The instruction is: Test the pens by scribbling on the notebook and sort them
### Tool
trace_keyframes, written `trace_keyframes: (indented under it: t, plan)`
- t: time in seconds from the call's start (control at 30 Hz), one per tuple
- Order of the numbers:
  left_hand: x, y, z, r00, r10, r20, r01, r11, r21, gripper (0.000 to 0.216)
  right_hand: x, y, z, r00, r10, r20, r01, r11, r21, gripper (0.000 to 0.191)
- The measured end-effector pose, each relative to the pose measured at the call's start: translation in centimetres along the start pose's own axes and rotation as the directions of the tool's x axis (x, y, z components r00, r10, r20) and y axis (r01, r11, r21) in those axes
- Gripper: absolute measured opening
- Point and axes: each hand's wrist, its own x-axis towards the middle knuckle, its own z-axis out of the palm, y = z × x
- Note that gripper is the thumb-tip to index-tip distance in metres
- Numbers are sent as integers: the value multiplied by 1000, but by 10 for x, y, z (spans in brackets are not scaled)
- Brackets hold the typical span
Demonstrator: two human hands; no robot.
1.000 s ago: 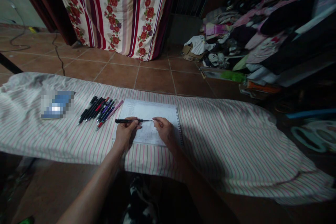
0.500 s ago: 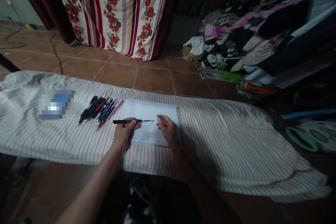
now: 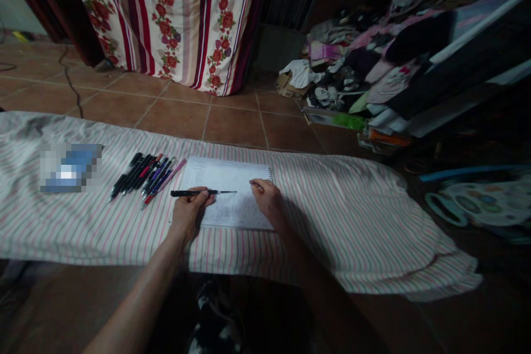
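Note:
My left hand (image 3: 187, 211) is closed around a black pen (image 3: 180, 193) held level above the open notebook. The thin refill (image 3: 227, 192) sticks out of the pen's right end, pointing toward my right hand. My right hand (image 3: 269, 200) is a short way to the right of that tip, thumb and fingers pinched together; something small may be between them, too small to make out. Beneath both hands lies the spiral notebook (image 3: 224, 171), its page covered in faint writing, with the coil along its right edge.
Left of the notebook, several pens (image 3: 145, 177) lie in a loose row. Farther left is a blurred-out blue object (image 3: 77, 163). A striped cloth (image 3: 352, 221) covers the table. Beyond stand a floral curtain (image 3: 186, 22) and a heap of clothes (image 3: 352, 61).
My right hand has drawn slightly away from the refill tip, and its fingers are closer together. The left hand still holds the pen. The whole view has shifted a little.

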Motion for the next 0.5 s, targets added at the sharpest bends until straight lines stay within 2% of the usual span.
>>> trace_keyframes:
  t: [0.1,0.2,0.5]
  plan:
    - [2,-1,-1,1000,3,10,-4,1000,10,21,1,3,1,997,-67,24,70,981,-178,23]
    - [3,-2,-2,1000,1,17,-1,1000,5,21,-1,10,0,994,-110,21,112,953,-281,23]
    - [3,-2,-2,1000,1,18,-1,1000,6,24,-1,19,-2,992,-120,30,124,957,-262,27]
